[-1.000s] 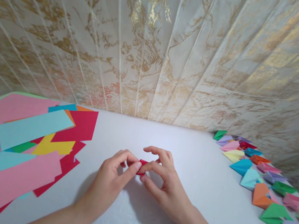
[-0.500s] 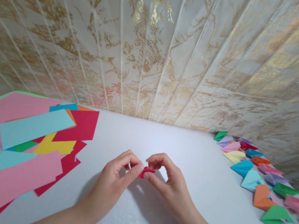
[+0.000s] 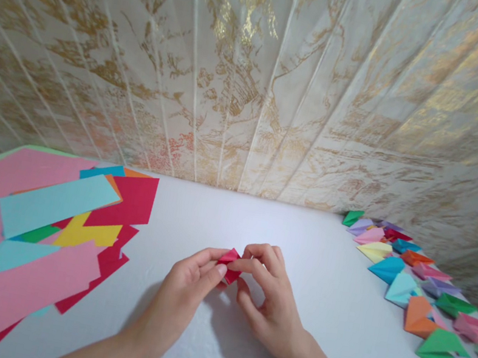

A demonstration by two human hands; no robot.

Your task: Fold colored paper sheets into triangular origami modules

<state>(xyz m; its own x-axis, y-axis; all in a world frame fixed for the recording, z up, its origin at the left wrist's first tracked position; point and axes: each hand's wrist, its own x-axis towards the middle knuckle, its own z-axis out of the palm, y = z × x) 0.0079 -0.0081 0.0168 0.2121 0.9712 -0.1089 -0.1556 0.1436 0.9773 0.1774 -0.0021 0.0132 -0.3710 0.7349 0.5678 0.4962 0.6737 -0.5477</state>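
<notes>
A small folded piece of red paper (image 3: 229, 264) is held just above the white table (image 3: 301, 245), near its middle. My left hand (image 3: 186, 293) pinches the piece's left side between thumb and forefinger. My right hand (image 3: 268, 298) pinches its right side, fingers curled over the top. Most of the piece is hidden by my fingertips.
A loose heap of coloured paper strips and sheets (image 3: 27, 228) covers the table's left side. Several folded paper triangles (image 3: 422, 291) in many colours lie in a row along the right edge. A cream and gold patterned wall (image 3: 258, 71) rises right behind the table.
Both hands have closed in tighter on the red piece. It has turned and now stands up more between my fingertips.
</notes>
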